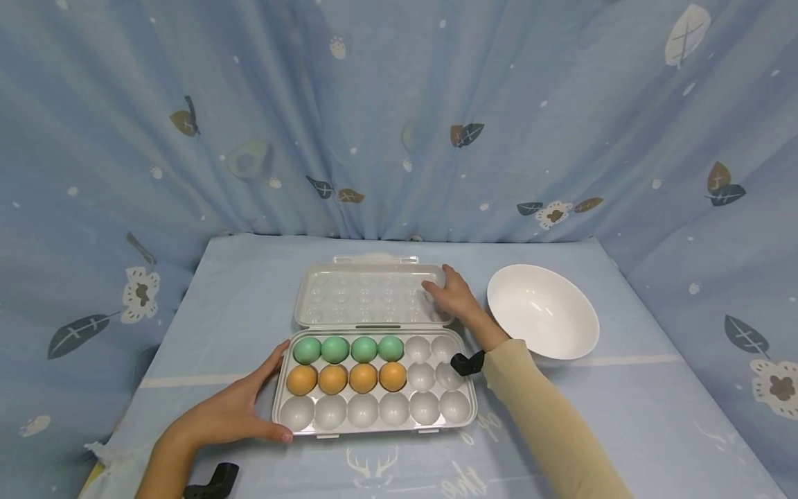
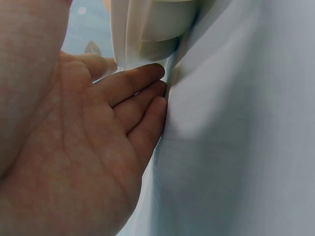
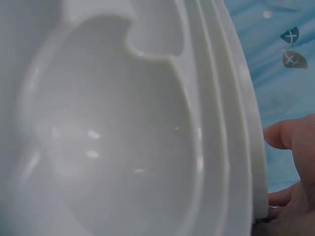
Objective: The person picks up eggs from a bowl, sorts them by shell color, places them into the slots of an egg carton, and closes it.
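Note:
A white plastic egg tray (image 1: 377, 430) lies with its hinged clear lid (image 1: 368, 298) folded back behind it. Several green balls (image 1: 364, 349) fill cups of the back row, and several orange balls (image 1: 364, 378) sit in the middle row; the front cups hold nothing. My left hand (image 1: 233, 409) spans the tray's left end, its fingers extended by the side and its thumb at the front corner. At the lid's right edge is my right hand (image 1: 461, 298), its thumb reaching over the lid and its fingers at the far corner. The right wrist view shows the tray's cups (image 3: 118, 128) close up.
A deep white bowl (image 1: 542, 312) stands right of the lid, beside my right forearm. Light blue cloth (image 1: 249, 277) covers the table, and a patterned curtain (image 1: 386, 125) hangs behind it. Black wrist mounts show on the left (image 1: 215, 482) and right (image 1: 467, 363) arms.

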`<state>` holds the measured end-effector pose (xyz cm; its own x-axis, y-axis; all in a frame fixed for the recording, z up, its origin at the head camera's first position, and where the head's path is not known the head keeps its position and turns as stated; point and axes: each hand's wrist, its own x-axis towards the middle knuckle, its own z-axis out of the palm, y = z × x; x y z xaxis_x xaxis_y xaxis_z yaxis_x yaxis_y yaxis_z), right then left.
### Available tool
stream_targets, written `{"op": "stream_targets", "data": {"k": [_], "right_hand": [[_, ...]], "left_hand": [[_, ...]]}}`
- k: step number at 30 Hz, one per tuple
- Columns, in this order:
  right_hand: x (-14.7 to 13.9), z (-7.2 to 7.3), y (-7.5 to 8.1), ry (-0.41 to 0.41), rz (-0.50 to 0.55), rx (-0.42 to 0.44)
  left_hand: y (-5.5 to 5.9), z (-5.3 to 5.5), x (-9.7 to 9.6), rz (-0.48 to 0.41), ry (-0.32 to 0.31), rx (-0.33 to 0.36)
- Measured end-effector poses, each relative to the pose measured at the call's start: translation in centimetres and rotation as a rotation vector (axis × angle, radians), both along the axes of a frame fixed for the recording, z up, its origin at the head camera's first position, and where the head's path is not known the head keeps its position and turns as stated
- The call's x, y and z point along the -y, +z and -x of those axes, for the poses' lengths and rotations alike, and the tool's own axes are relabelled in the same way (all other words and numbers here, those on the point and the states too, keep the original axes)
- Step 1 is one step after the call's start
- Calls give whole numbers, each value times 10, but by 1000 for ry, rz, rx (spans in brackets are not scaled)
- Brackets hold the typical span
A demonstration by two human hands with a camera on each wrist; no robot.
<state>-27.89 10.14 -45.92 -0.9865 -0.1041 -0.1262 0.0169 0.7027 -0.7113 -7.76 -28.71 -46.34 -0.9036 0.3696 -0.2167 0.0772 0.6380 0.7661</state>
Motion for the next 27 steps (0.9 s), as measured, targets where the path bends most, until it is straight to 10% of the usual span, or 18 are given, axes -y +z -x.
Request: {"op": "stream_targets", "data": {"k": [27], "right_hand": [[-20, -31, 70, -26, 331, -162]], "left_hand": [[-2, -1, 2, -3, -20, -51]]}}
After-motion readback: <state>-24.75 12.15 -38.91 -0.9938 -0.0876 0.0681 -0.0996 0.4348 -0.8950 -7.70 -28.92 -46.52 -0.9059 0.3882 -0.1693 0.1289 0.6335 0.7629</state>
